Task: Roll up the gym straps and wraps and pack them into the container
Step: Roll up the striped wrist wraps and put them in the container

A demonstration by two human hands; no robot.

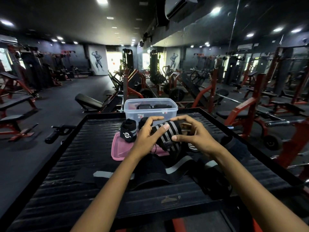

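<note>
While both hands, the left hand [148, 131] and right hand [192, 133], clasp the striped wrap [168, 133] above the pink lid [120, 151] on the counter [80, 156], its loose tail trails near; keep the roll pinched tight, edges aligned, feeding slack evenly, I judge, before dropping it into the clear container [150, 106] just beyond, which already holds dark rolls.

One head-worn wide-angle camera looks forward and down from close above the ribbed black platform [83, 164], which fills the lower frame; both forearms enter from the bottom edge, and the gym floor curves across the upper half.
</note>
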